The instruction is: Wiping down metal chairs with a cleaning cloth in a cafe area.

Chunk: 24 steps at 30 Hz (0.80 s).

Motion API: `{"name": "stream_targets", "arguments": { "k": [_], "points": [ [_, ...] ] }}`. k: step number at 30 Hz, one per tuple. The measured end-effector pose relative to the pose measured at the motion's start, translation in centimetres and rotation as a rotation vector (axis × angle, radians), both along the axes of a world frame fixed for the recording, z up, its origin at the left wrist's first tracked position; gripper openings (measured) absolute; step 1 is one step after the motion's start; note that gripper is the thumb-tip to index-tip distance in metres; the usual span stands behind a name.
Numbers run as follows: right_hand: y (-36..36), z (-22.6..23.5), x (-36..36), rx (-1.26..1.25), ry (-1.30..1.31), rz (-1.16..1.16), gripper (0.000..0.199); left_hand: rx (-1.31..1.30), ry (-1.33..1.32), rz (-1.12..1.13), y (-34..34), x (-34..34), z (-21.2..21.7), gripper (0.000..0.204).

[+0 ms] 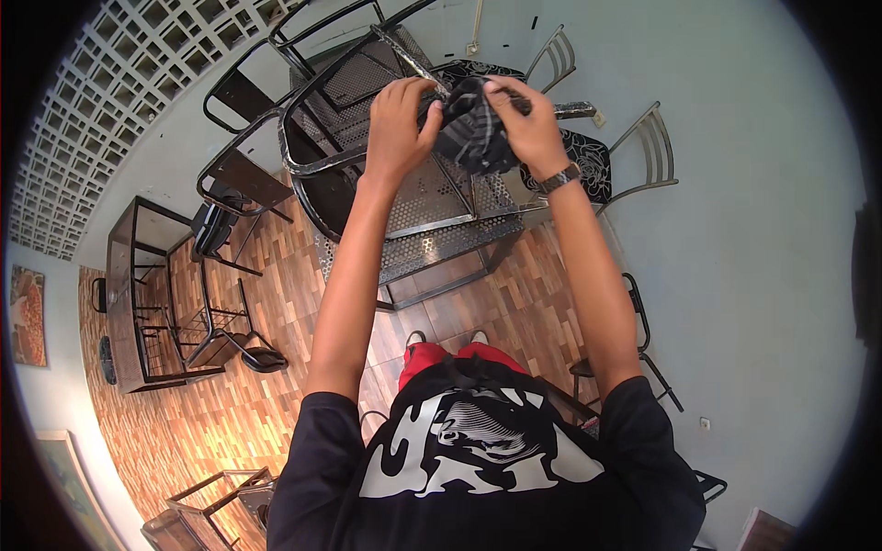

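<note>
A dark plaid cloth (473, 133) hangs bunched over the worn metal tubing of an upturned chair. My right hand (528, 124), with a watch on its wrist, pinches the cloth's upper right part between thumb and fingers. At the cloth's left edge, my left hand (400, 129) is curled, its thumb and fingertips closing on the fabric near the tube. Part of its grip is hidden. The black chair frame (317, 167), paint scuffed off in places, rests over a perforated metal table (413, 262). Both my arms reach forward over the table.
Two chairs with patterned seats (588, 165) and grey slatted backs stand beyond, by the pale wall. More black chairs (243, 179) are at the left, near a dark metal-framed table (133, 303). Another chair (634, 321) is by my right arm. Wood-patterned flooring (285, 321) lies below.
</note>
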State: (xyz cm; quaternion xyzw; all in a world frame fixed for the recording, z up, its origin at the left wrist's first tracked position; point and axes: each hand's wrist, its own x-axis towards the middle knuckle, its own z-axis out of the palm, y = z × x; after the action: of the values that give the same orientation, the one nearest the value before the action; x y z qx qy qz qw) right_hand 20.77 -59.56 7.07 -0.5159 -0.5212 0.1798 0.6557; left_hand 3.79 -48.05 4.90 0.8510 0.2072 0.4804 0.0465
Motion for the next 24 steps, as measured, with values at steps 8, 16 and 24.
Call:
{"name": "stream_targets", "arguments": {
  "k": [8, 16, 24],
  "points": [
    [-2.1, 0.5, 10.3, 0.109, -0.350, -0.630, 0.024, -0.027, 0.215, -0.270, -2.5, 9.8, 0.6, 0.028],
    [0.3, -2.2, 9.5, -0.230, -0.848, -0.833, 0.029, -0.075, 0.570, 0.003, -3.7, 10.7, 0.4, 0.044],
    [0.5, -2.8, 9.7, -0.112, -0.913, -0.679, 0.023, 0.001, 0.545, -0.042, -3.2, 10.2, 0.1, 0.039]
  ]
}}
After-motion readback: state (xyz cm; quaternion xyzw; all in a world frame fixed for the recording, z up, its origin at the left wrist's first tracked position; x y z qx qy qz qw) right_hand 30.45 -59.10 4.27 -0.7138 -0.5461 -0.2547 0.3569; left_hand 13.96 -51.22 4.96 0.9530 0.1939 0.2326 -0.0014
